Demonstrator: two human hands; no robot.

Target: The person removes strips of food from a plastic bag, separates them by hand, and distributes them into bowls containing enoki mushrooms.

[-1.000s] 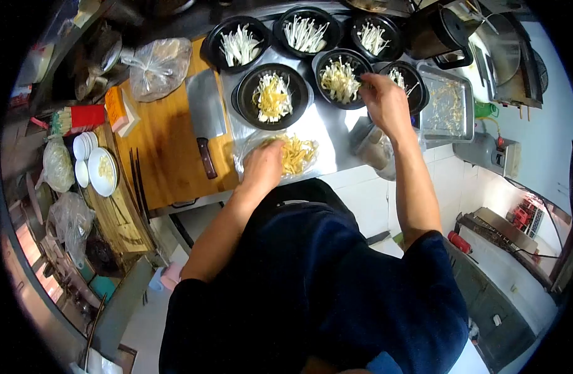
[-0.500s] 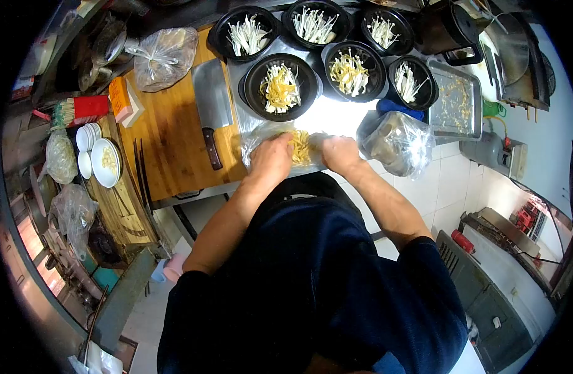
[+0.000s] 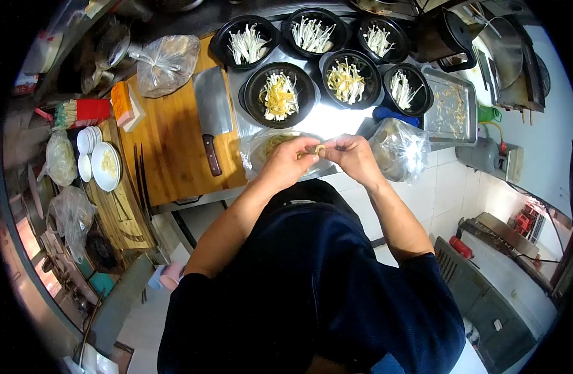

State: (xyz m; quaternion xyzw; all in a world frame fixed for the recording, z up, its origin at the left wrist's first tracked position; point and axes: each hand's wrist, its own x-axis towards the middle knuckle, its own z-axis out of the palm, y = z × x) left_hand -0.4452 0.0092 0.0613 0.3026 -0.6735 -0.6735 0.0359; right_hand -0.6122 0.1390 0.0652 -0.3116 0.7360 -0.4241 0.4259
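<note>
My left hand (image 3: 291, 161) and my right hand (image 3: 354, 159) meet above the table's front edge, fingers pinched together. Between the fingertips is a small pale-yellow piece (image 3: 320, 150), curled; its exact kind I cannot make out. Under and behind my left hand lies a clear plastic bag (image 3: 254, 149) with yellow strips inside, partly hidden by the hand. Just beyond it stands a black pot (image 3: 249, 93) of white enoki mushrooms topped with yellow strips. To its right, another black pot (image 3: 375, 81) holds the same mix.
Several other black pots (image 3: 221, 45) hold white enoki. A cleaver (image 3: 213, 103) lies on the wooden board (image 3: 168, 124) at left. Right of my hands are a tied plastic bag (image 3: 398, 149), a blue cloth (image 3: 395, 116) and a metal tray (image 3: 451, 129) with yellow scraps.
My hands have come together and lifted off the yellow strips in the open bag. Their fingertips now pinch a small pale-yellow piece. The view has shifted slightly.
</note>
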